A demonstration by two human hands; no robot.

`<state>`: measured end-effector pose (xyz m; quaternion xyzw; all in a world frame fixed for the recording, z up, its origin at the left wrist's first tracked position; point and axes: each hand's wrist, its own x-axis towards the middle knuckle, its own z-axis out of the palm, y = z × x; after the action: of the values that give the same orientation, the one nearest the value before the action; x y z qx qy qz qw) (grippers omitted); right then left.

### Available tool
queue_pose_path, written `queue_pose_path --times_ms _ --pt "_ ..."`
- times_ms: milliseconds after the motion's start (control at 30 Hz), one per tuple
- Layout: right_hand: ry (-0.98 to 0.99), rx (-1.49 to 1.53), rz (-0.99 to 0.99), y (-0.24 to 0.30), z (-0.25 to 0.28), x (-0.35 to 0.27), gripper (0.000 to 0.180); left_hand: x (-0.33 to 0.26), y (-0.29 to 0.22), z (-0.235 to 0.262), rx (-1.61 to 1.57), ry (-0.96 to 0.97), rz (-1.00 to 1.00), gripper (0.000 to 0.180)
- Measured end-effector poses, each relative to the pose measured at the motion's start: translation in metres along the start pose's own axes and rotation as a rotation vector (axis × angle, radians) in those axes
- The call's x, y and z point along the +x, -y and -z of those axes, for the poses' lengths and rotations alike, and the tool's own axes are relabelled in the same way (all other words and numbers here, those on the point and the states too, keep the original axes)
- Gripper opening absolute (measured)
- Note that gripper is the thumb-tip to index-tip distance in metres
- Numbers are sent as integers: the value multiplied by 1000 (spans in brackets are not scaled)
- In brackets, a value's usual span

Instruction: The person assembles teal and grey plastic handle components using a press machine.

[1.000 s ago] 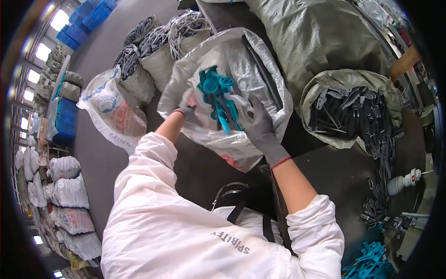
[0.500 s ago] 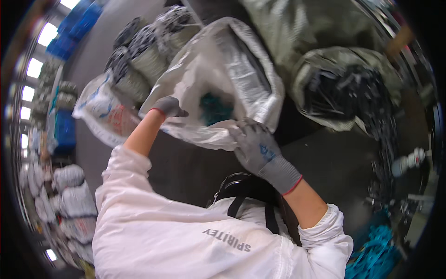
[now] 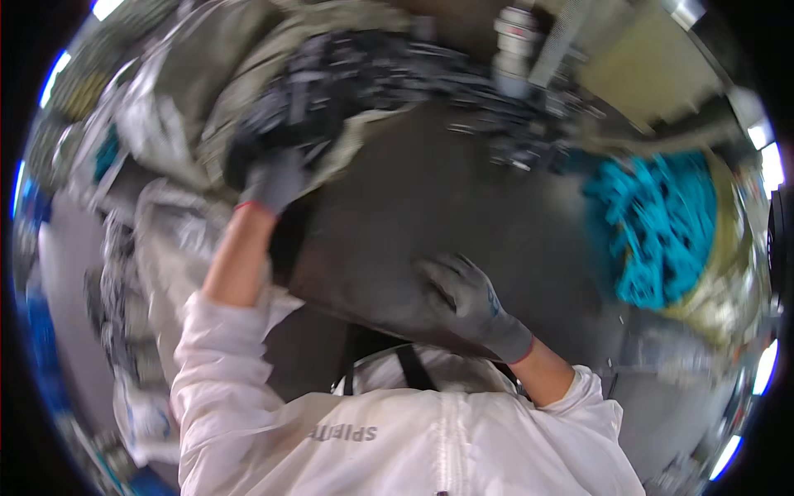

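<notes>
The workplace is a dark table (image 3: 389, 215), and its middle is a wide bare space where hands can move freely. Its near edge passes just in front of the person's body. At the far left of the table is an open sack (image 3: 364, 128) with dark grey parts (image 3: 356, 70), which spread along the far edge toward a white cylinder-shaped device (image 3: 514, 50). At the right side of the table, a heap of teal parts (image 3: 657, 227) narrows the room. Left of the table sags a white sack (image 3: 174, 240).

The gloved left hand (image 3: 277, 178) is at the dark parts, by the mouth of their sack; because of blur I cannot tell if it grasps any. The gloved right hand (image 3: 467, 302) is above the near part of the table, fingers loosely bent, holding nothing.

Half a second earlier, both hands were at the rim of the white sack; now they have left it, and the view has turned to the right.
</notes>
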<state>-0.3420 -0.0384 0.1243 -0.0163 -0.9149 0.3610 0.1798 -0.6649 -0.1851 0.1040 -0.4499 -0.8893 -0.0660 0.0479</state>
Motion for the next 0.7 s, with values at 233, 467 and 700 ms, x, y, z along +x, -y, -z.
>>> queue_pose_path --times_ms 233,467,700 --pt "-548 -179 -562 -59 125 -68 30 1 -42 28 99 -135 61 27" --pt "-592 -788 -1043 -181 202 -45 63 27 -162 37 -675 -35 -127 20" --pt "-685 -633 -876 -191 187 -42 47 31 -217 37 -911 45 -173 20"
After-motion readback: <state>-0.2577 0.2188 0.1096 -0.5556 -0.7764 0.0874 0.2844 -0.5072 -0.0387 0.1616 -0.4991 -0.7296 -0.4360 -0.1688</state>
